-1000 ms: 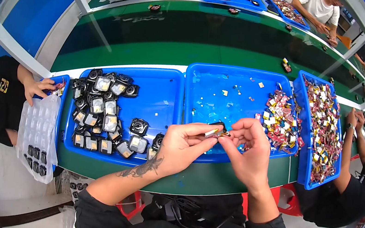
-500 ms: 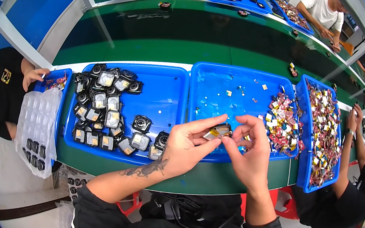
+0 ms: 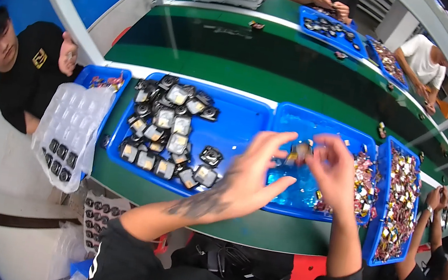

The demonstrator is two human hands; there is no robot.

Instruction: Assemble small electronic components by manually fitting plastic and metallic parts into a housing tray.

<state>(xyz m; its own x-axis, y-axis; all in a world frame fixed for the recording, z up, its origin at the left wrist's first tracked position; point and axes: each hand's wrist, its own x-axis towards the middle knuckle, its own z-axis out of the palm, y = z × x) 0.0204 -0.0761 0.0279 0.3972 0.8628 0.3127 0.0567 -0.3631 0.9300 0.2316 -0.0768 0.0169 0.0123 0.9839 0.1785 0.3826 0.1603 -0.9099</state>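
Note:
Both my hands are raised over the middle blue tray (image 3: pixel 295 118). My left hand (image 3: pixel 256 176) and my right hand (image 3: pixel 334 170) pinch one small black and metal part (image 3: pixel 301 151) between their fingertips; motion blur hides its details. Left of them a blue tray (image 3: pixel 238 122) holds several black parts with silver faces (image 3: pixel 166 126). To the right lies a heap of small red and gold pieces (image 3: pixel 364 180) in the middle tray's right end.
A narrow blue tray (image 3: pixel 398 204) of red and gold pieces stands at the right. A clear blister tray (image 3: pixel 68 129) with black parts hangs at the left beside a seated person in black (image 3: pixel 27 75). A green conveyor (image 3: pixel 259 53) runs behind; other people's arms work at the right.
My hands have lifted slightly with the small part and the fingers of my left hand have spread wider. The view has shifted, bringing the person at the left further into view.

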